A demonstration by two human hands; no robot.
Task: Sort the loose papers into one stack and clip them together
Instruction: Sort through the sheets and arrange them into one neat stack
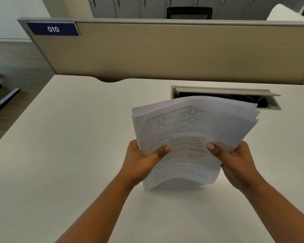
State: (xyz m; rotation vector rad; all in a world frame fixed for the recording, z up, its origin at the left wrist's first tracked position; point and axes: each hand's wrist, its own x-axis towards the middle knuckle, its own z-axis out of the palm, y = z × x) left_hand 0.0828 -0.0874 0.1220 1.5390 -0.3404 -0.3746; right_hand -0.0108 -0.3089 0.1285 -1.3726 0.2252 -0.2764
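Note:
A thick stack of printed papers (191, 130) with chemistry diagrams on the top sheet stands tilted on the white desk (68, 137), its lower edge resting on the desktop. My left hand (140, 160) grips the stack's left side, thumb on the top sheet. My right hand (235, 158) grips the right side, thumb also on top. The upper edges of the sheets fan out unevenly at the right. No clip is in view.
An open grey cable tray (268, 100) is set into the desk behind the papers. A beige partition (165, 50) with a blue "010" label (53, 29) runs along the desk's back edge. Chair legs (0, 95) stand on the floor at left.

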